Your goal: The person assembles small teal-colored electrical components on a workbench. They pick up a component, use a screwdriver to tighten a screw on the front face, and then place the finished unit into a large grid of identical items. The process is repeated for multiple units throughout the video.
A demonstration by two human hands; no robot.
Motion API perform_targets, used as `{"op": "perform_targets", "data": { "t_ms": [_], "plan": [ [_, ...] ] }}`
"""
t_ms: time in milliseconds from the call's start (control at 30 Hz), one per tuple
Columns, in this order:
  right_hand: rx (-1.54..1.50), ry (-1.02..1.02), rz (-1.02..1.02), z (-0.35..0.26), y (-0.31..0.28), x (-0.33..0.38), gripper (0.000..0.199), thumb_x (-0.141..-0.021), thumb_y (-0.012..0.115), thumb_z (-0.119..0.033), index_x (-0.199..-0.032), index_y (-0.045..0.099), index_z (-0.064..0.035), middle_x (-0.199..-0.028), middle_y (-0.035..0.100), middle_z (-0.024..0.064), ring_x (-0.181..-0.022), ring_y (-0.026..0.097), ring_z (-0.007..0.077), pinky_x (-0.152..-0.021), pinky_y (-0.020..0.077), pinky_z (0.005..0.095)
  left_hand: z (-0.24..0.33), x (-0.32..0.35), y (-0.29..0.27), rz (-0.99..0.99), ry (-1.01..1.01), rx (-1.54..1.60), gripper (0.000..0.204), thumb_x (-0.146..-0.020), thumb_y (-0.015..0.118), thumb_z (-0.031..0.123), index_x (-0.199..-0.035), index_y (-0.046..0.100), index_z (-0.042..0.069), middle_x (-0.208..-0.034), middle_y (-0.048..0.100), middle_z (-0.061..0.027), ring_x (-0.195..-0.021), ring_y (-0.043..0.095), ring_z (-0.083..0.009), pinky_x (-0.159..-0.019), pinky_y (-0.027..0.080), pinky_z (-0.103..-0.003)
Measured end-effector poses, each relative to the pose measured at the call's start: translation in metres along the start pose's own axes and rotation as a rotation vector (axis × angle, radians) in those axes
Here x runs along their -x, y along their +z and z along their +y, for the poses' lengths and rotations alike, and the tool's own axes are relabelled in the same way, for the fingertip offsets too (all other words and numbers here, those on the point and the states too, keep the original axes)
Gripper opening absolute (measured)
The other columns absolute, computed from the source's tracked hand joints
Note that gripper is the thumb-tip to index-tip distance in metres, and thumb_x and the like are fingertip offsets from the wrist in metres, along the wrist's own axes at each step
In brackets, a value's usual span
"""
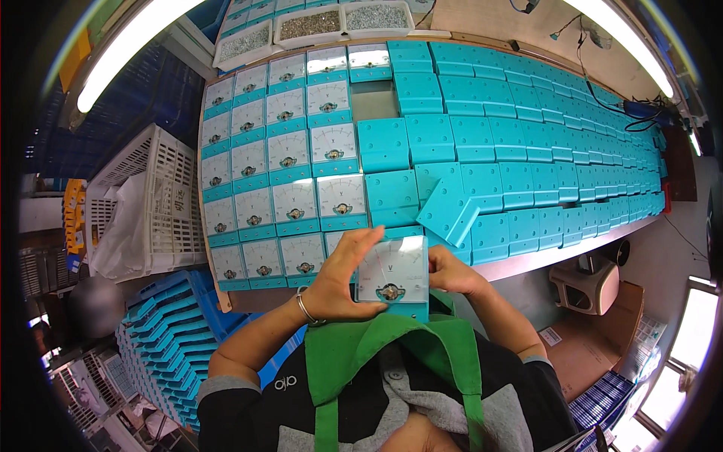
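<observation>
You've got one teal panel meter [393,275] held face-up close to your chest, just below the tabletop [527,260] edge. L hand [337,280]: fingers curled over its left side & top corner, gripping. R hand [452,273]: fingers pinch its right edge. Rows of meters [290,151] lie face-up at left, teal back covers [527,128] at right.

The long workbench [542,256] has a pale front edge and is almost fully covered. On its left part lie turquoise panel meters [288,151] face up, in neat rows — white dials with a small knob below. The rest carries turquoise meter housings [527,143] face down; one housing [450,207] lies turned out of line. At the far end stand white trays of small metal parts [310,24].
</observation>
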State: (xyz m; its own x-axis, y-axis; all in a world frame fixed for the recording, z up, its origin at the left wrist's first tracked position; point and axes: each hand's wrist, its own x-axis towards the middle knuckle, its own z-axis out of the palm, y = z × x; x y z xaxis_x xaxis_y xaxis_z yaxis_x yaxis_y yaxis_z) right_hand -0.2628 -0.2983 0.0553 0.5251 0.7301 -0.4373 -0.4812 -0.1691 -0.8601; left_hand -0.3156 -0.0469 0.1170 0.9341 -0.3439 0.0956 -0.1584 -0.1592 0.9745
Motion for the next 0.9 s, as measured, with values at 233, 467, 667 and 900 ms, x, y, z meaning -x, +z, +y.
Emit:
{"op": "perform_targets", "data": {
  "t_ms": [233, 467, 667, 900],
  "plan": [
    [1.332, -0.123, 0.622, -0.030, -0.042, 0.014, 0.087, -0.059, 0.085, -0.025, -0.136, 0.046, -0.0128, -0.130, 0.047, 0.0199, -0.111, 0.051, 0.0313, -0.081, 0.0524, 0.0436, -0.045, 0.031, 0.010, -0.180, -0.485, 0.973, 0.108, -0.067, 0.082, 0.016, -0.149, 0.011, 0.011, -0.136, 0.045, -0.0158, -0.120, 0.051, -0.0273, -0.098, 0.045, -0.041],
    [0.553, -0.178, 0.512, -0.018, -0.031, 0.002, 0.091, -0.067, 0.081, -0.035, -0.143, 0.036, -0.0126, -0.133, 0.043, 0.0213, -0.121, 0.046, 0.0284, -0.085, 0.0519, 0.0391, -0.008, -0.017, -0.002, 0.045, -0.443, 1.022, 0.101, -0.064, 0.079, 0.049, -0.142, 0.024, 0.017, -0.134, 0.041, -0.0126, -0.120, 0.049, -0.0346, -0.092, 0.049, -0.050],
    [-0.324, -0.142, 0.133, -0.034, 0.008, 0.003, 0.098, -0.075, 0.073, -0.048, -0.145, 0.025, 0.0023, -0.098, 0.057, 0.0056, -0.061, 0.039, 0.0032, -0.049, 0.0279, 0.0195, -0.033, -0.040, 0.006, 0.254, -0.403, 0.897, 0.105, -0.067, 0.078, 0.039, -0.149, 0.016, 0.014, -0.134, 0.043, -0.0107, -0.122, 0.047, -0.0243, -0.097, 0.046, -0.042],
    [-0.319, -0.155, 0.127, -0.040, 0.017, -0.002, 0.098, -0.075, 0.073, -0.046, -0.146, 0.025, 0.0005, -0.074, 0.051, -0.0027, -0.054, 0.035, 0.0024, -0.045, 0.0240, 0.0198, -0.033, -0.040, 0.008, 0.271, -0.404, 0.851, 0.104, -0.065, 0.079, 0.039, -0.147, 0.021, 0.010, -0.133, 0.044, -0.0098, -0.123, 0.046, -0.0247, -0.101, 0.042, -0.041]
  ]
}}
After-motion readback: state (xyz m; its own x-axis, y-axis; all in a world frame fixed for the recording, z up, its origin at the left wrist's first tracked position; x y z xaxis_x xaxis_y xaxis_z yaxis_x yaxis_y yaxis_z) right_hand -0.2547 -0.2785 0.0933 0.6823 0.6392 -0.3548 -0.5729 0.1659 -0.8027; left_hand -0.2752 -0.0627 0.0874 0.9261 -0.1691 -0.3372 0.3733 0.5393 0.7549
